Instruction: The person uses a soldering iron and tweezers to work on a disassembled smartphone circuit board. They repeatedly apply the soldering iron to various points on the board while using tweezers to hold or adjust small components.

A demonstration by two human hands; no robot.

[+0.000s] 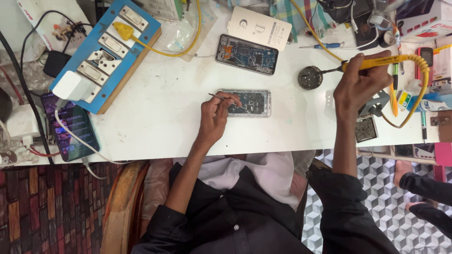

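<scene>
My left hand [215, 115] grips thin metal tweezers [221, 98] whose tips rest on an opened phone [252, 103] lying on the white table [160, 113], its circuit board exposed. My right hand [359, 83] holds a yellow soldering iron [383, 61] by its handle. The iron's tip touches a small round tin [310, 77] to the right of the phone. The iron's yellow cord loops down at the right.
A second opened phone [246, 54] lies farther back beside a white card [260, 28]. A blue power strip [106, 51] with a yellow plug stands at the left, a lit phone [70, 127] charging below it. Tools and boxes crowd the right edge. Another person's feet [409, 174] show at the lower right.
</scene>
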